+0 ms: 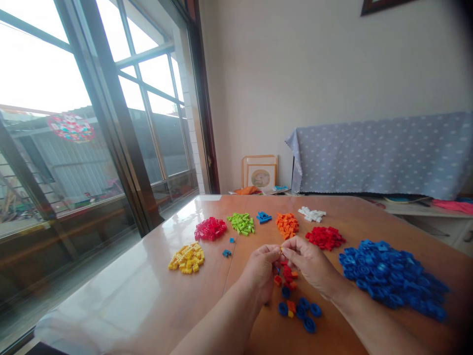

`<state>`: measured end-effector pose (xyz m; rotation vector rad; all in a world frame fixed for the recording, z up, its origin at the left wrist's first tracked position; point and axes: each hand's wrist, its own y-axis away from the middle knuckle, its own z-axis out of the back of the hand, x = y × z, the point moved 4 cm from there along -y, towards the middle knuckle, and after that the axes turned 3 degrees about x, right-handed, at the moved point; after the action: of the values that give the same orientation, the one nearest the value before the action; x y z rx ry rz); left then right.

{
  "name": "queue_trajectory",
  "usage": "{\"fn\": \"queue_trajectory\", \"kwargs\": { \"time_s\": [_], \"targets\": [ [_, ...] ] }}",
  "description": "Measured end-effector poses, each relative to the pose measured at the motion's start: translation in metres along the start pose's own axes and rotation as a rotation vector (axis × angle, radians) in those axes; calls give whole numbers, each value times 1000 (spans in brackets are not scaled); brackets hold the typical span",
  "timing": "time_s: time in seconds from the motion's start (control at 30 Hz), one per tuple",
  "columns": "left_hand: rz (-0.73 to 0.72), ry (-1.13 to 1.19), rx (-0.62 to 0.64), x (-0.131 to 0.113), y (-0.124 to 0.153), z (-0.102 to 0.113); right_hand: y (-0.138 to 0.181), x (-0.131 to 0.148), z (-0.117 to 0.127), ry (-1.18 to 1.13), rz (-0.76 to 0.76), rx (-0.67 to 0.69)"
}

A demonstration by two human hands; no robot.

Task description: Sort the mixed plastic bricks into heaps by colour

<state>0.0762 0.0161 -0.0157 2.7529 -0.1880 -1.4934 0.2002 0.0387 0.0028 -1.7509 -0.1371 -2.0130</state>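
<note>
My left hand (260,268) and my right hand (312,264) meet above the table, fingertips pinched together. Between them shows a bit of a small yellow toy brick (282,249); the fingers hide most of it. Just below lie loose red bricks (287,273) and an orange brick (291,305), partly covered by my left hand. Several round blue pieces (309,324) are scattered nearer to me, with a yellow brick (290,313) among them. Anything else inside my left palm is hidden.
Around my hands on the wooden table (218,315) sit piles of yellow (187,258), pink (210,229), lime (241,224), orange (287,225), white (312,214) and red bricks (325,238). A large blue heap (391,278) lies right. Two teal pieces (226,253) lie left.
</note>
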Motion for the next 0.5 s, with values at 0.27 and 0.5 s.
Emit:
{"fn": "queue_trajectory", "kwargs": {
  "time_s": [0.27, 0.5],
  "targets": [
    [71, -5, 10, -4, 1, 3, 2, 13, -6, 171, 114, -54],
    [6, -24, -9, -16, -2, 5, 3, 1, 2, 69, 70, -118]
  ]
}}
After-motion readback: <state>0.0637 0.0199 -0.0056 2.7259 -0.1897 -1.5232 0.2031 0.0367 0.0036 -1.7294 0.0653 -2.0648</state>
